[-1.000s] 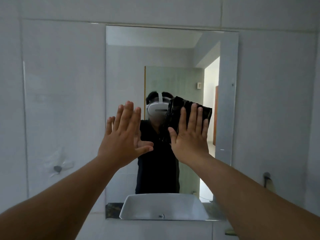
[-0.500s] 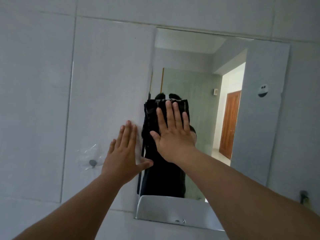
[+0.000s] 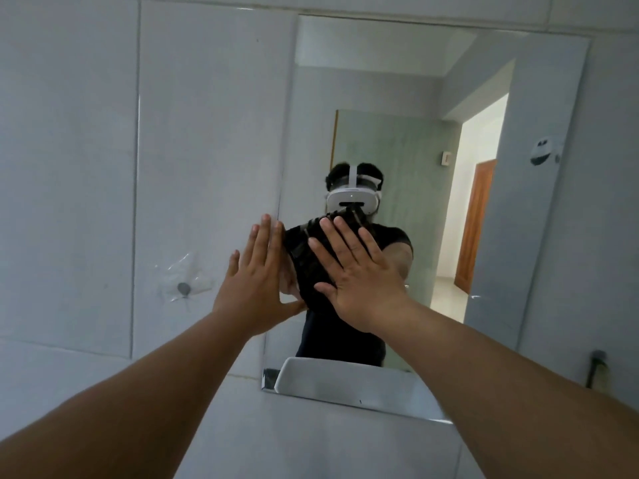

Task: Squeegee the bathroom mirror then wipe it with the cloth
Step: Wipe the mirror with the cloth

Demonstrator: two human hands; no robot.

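Item: wiping step, I judge. My right hand (image 3: 359, 274), fingers spread flat, presses the dark cloth (image 3: 304, 250) on the mirror (image 3: 397, 98), left of centre. Left hand (image 3: 257, 288) flat, empty, probably bracing at the mirror's edge. Next: sweep sideways.

The right hand (image 3: 359, 274) lies flat with fingers spread on a dark cloth (image 3: 307, 250), pressing it against the mirror (image 3: 397, 81) near its left edge. The left hand (image 3: 257, 281) is open, palm forward, at that left edge, just beside the cloth. The glass reflects a white basin (image 3: 345, 382) along its bottom. A small hook (image 3: 183, 288) sits on the tiled wall (image 3: 69, 133) to the left.
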